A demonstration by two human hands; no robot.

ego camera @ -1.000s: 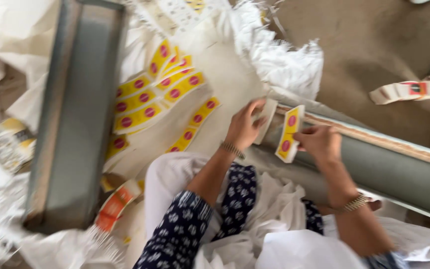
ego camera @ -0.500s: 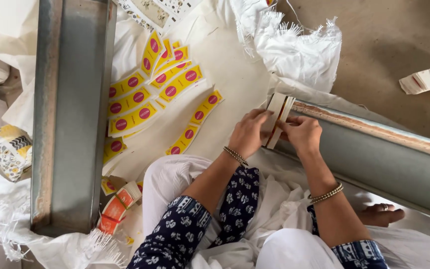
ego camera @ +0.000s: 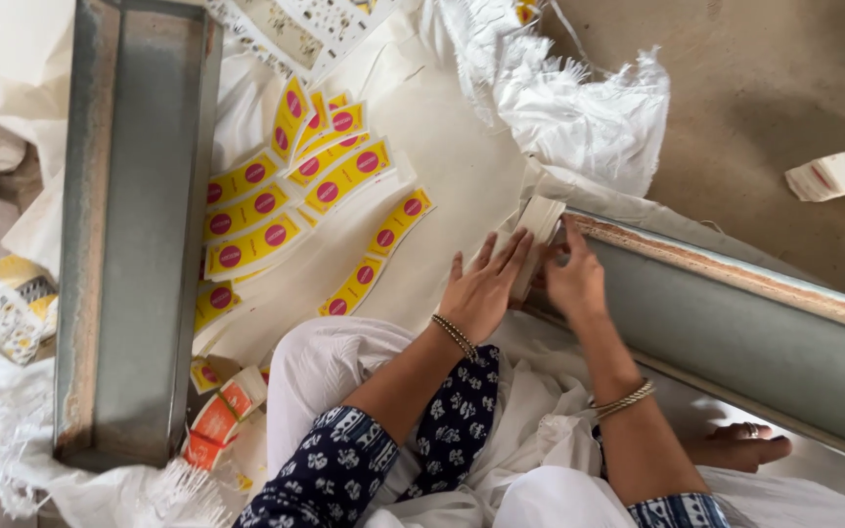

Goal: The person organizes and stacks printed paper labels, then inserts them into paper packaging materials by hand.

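- A thin stack of pale cards is held on edge between both hands, at the near end of the grey beam on the right.
- The stack is pressed by the left hand, fingers spread flat along its side; it is pinched from the other side by the right hand, fingers closed narrowly on it.
- Two bangled wrists are seen, above a lap covered in white cloth.
- Yellow label strips, each marked with red dots, are fanned on the white sheet to the left; about ten are counted, though overlaps make the tally uncertain.
- Two grey beams are seen: the second, a trough-shaped channel, lies well to the left.
- One loose bundle of orange-and-white labels lies at the channel's foot; another bundle lies apart on the bare floor.
- A slip is judged the likeliest fault: held only at its edges, the stack could splay and scatter onto the cloth if the grip is loosened.
- A bare foot is seen under the beam.
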